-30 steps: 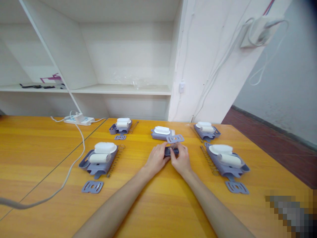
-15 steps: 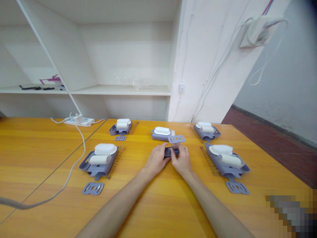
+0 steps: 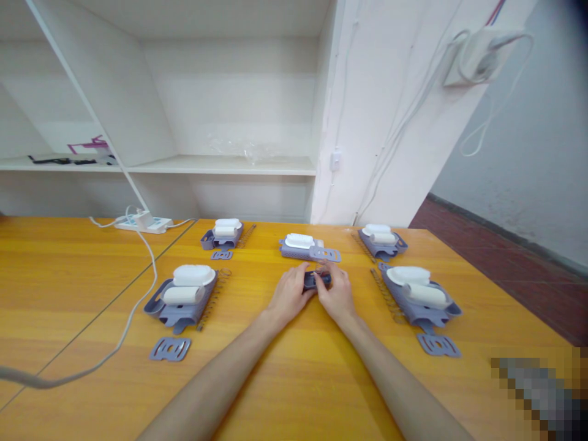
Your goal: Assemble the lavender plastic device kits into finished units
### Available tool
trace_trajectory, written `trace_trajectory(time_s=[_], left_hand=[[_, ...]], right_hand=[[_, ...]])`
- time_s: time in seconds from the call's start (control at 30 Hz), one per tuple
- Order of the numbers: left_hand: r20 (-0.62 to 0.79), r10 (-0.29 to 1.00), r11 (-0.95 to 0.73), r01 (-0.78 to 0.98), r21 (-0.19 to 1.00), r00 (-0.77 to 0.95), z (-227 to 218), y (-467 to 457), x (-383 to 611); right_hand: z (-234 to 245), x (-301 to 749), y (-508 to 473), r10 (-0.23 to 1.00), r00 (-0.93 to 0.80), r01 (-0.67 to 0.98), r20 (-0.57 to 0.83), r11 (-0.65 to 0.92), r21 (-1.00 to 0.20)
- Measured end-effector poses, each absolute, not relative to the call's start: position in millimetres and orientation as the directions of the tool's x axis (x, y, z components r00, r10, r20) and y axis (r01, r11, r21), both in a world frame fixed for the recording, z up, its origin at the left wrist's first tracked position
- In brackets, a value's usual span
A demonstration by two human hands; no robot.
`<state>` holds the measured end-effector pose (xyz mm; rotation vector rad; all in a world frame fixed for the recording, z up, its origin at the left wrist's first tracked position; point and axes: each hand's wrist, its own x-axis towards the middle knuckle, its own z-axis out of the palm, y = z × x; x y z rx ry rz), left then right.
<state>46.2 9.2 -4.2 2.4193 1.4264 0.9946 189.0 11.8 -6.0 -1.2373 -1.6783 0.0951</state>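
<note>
At the middle of the table, my left hand [image 3: 289, 291] is closed around the left end of a small dark grey plastic holder [image 3: 310, 281]. My right hand [image 3: 336, 295] pinches at the holder's right end, its thumb over the recess. Thin loops of a metal spring [image 3: 323, 267] show at the right fingers; the rest of the spring is hidden by them. Just beyond my hands lie a slotted grey-purple plate [image 3: 331, 254] and a grey-purple perforated case with a white oval piece [image 3: 299, 241] on top.
Similar sets of parts lie around: near left [image 3: 184, 295], far left [image 3: 226, 234], near right [image 3: 425, 295] and far right [image 3: 382, 239], with springs and slotted plates beside them. A power strip [image 3: 154, 225] and white cable [image 3: 146, 288] are at left. Shelving [image 3: 220, 165] stands behind.
Both hands stay at the holder with nearly the same grip. The right fingers and spring shift only slightly; the whole view has moved a little.
</note>
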Motion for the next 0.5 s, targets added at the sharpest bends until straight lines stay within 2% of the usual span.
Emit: trace_trajectory(time_s=[0.27,0.5], left_hand=[[0.444,0.835,-0.523,0.718,0.460,0.325,-3.2,9.3,45.8],[0.449,0.827,-0.529,0.739,0.417,0.339,-6.7,11.6,45.9]], right_hand=[[-7.5,188.8,12.8,0.751,0.015,0.670,0.660,0.483,-0.564],[-9.0,189.0,14.6,0.744,0.014,0.675,0.668,0.486,-0.556]])
